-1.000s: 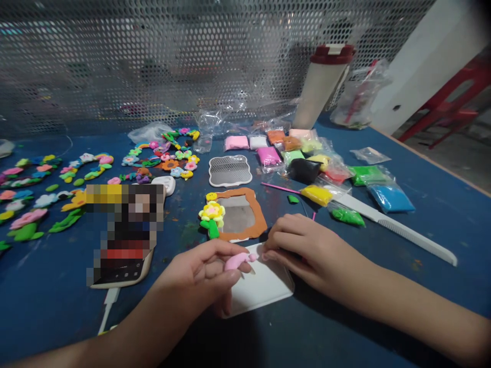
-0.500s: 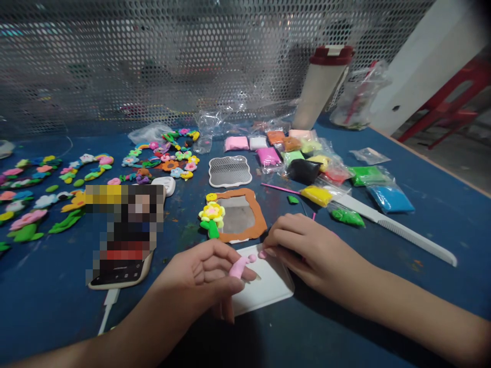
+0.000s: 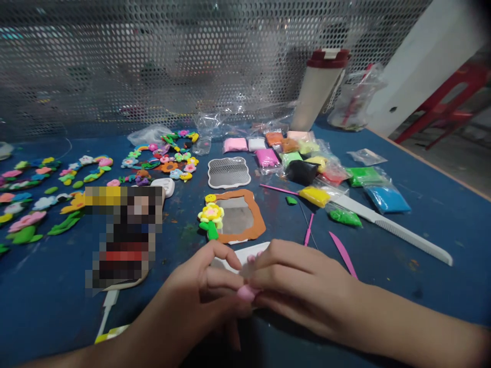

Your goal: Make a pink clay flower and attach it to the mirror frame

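A lump of pink clay (image 3: 246,292) is pinched between the thumb and fingers of my left hand (image 3: 203,286). My right hand (image 3: 299,281) has its fingertips closed on the same lump from the right, hiding part of it. Beneath both hands lies a white board (image 3: 238,254), mostly covered. Small pink clay pieces (image 3: 251,257) rest on it beside my right fingers. Just beyond is a mirror with an orange-brown clay border (image 3: 258,220), decorated at its left with a yellow clay flower (image 3: 210,213) and green leaves.
A phone (image 3: 130,240) on a cable lies left, near finished clay-flower frames (image 3: 169,166). A plain mirror (image 3: 229,173) sits farther back. Rightward are bagged clay (image 3: 303,171), a white comb-edged knife (image 3: 414,240), pink tools (image 3: 342,254) and a tumbler (image 3: 320,89).
My right hand has moved left and down from the small pink pieces on the board to the lump in my left hand. Pink tools at the right are now uncovered.
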### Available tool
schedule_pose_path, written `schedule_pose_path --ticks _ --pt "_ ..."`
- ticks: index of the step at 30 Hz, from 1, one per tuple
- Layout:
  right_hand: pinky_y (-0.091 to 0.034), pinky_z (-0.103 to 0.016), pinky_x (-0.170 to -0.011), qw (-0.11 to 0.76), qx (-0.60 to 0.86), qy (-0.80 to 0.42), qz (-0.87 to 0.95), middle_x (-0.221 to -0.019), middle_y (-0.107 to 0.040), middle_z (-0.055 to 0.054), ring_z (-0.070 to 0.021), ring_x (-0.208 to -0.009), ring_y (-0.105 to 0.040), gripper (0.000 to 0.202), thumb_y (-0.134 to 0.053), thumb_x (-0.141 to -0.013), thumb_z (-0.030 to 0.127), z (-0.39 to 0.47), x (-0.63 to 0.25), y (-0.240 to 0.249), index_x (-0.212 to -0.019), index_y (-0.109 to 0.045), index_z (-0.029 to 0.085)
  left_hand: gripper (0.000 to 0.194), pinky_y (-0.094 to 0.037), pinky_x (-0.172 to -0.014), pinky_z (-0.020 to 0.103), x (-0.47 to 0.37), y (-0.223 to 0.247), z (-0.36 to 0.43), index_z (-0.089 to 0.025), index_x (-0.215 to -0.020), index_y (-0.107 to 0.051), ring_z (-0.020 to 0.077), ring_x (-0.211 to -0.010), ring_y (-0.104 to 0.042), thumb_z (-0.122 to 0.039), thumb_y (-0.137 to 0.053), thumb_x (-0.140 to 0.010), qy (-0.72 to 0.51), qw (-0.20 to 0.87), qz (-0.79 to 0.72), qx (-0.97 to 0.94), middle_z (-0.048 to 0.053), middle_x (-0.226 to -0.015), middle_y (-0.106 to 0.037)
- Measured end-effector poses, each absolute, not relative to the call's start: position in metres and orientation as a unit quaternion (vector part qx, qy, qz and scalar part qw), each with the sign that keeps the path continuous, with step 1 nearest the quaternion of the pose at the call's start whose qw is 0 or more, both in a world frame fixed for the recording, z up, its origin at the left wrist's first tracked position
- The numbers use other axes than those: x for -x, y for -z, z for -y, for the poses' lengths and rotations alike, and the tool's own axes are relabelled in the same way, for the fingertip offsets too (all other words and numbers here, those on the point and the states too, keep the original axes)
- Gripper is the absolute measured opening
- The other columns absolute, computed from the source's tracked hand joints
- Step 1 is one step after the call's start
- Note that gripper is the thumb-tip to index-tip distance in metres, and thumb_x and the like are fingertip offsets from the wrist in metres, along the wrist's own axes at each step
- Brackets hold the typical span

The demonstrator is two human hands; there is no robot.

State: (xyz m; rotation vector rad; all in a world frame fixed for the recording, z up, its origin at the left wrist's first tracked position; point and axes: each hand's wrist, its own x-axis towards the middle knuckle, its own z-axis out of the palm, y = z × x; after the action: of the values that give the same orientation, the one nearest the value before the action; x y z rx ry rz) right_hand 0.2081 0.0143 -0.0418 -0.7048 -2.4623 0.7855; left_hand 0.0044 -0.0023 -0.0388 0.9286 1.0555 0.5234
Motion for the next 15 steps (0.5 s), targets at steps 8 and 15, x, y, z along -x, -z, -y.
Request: schedule_pose_path --ticks 8,15 --pt "-0.042 -0.025 -0.061 0.245 0.24 -0.201 0.918 -0.079 -0.061 -0.006 -0.014 -0.07 -0.051 0.018 -0.043 -0.092 0.018 -0.012 -0.198 0.049 -0.088 -0.06 0.015 0.028 -0.043 -0.047 0.016 -0.007 0.036 0.002 -0.022 -0.094 -0.048 0.009 -0.048 -0.061 -0.026 -0.068 -0.075 -0.204 0.706 -0.492 -0.468 -0.003 -0.069 -0.07" --pt "-0.042 -0.026 -0.06 0.251 0.265 -0.208 0.908 -0.077 -0.059 -0.006 -0.0149 -0.071 -0.051 0.012 -0.045 -0.088 0.016 -0.012 -0.2 0.044 -0.086 -0.057 0.014 0.018 -0.046 -0.054 0.019 -0.007 0.028 0.003 -0.021 -0.09 -0.054 0.0095 -0.052 -0.06 -0.033 -0.063 -0.08 -0.217 0.643 -0.497 -0.541 -0.003 -0.066 -0.068"
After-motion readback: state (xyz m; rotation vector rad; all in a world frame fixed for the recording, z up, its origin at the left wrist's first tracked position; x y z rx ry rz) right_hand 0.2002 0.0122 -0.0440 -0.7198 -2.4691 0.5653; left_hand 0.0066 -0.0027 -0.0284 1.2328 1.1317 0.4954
